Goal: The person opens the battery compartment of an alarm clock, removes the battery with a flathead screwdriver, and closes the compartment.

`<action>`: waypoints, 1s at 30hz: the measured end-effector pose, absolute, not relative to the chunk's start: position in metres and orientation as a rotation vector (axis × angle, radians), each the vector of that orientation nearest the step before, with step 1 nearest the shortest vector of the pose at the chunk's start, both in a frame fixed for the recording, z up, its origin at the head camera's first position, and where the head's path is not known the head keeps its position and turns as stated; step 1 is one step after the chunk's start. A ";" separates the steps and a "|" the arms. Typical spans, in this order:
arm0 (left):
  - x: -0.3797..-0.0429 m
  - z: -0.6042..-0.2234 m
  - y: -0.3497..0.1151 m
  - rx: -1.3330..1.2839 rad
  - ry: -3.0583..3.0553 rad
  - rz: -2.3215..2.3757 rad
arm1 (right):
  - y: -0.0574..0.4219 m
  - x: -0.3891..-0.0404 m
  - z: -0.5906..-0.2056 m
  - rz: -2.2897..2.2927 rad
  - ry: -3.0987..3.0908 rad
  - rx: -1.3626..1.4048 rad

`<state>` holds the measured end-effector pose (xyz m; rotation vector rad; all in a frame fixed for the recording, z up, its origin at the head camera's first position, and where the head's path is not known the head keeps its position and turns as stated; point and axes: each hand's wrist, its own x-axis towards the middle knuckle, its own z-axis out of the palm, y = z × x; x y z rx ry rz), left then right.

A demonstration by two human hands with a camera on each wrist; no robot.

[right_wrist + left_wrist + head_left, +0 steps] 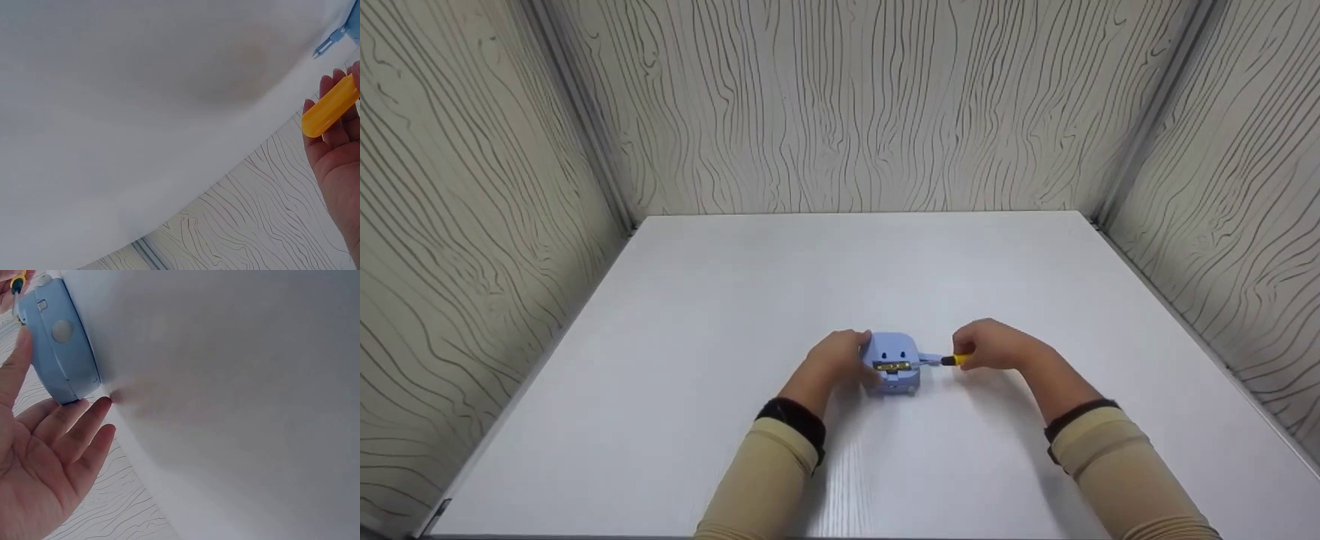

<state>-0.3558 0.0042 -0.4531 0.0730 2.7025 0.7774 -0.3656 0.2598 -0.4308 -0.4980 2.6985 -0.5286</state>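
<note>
A light blue, rounded plastic device (893, 343) rests on the white table, with two dark eye-like spots and a gold-coloured strip in a recess on top. My left hand (840, 356) grips it from the left; in the left wrist view the thumb lies at its upper face and the fingers at its far end. A screwdriver (959, 360) with a yellow and black handle is held by my right hand (994, 344), its shaft pointing left to the recess. Whether its tip touches the strip I cannot tell. A blue forked piece (329, 44) sticks out from the device's right side.
The white table (697, 315) spreads around both hands. Pale wood-grain panels (840, 105) stand behind it and at both sides, with grey metal posts (585, 120) in the corners.
</note>
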 end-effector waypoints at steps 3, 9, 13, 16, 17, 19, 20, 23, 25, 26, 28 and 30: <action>-0.356 -0.454 0.004 0.074 2.704 0.782 | 0.263 -0.366 -0.430 -0.551 2.710 -0.486; -0.355 -0.454 0.004 0.086 2.707 0.781 | 0.268 -0.367 -0.428 -0.554 2.727 -0.475; -0.354 -0.453 0.003 0.112 2.703 0.797 | 0.270 -0.367 -0.428 -0.565 2.737 -0.496; -0.353 -0.452 0.003 0.107 2.695 0.815 | 0.272 -0.367 -0.428 -0.563 2.753 -0.515; -0.353 -0.452 0.003 0.100 2.693 0.817 | 0.272 -0.367 -0.428 -0.561 2.760 -0.498; -0.353 -0.451 0.003 0.091 2.688 0.823 | 0.273 -0.368 -0.429 -0.549 2.777 -0.478; -0.353 -0.451 0.004 0.089 2.688 0.821 | 0.274 -0.369 -0.429 -0.542 2.787 -0.465; -0.353 -0.450 0.004 0.085 2.691 0.810 | 0.276 -0.370 -0.429 -0.522 2.811 -0.402; -0.353 -0.450 0.004 0.086 2.694 0.804 | 0.278 -0.371 -0.429 -0.505 2.822 -0.382; -0.353 -0.450 0.004 0.086 2.693 0.801 | 0.279 -0.371 -0.430 -0.501 2.823 -0.365; -0.353 -0.450 0.003 0.093 2.697 0.794 | 0.281 -0.372 -0.431 -0.488 2.824 -0.346; -0.353 -0.450 0.003 0.089 2.692 0.799 | 0.284 -0.372 -0.432 -0.477 2.825 -0.329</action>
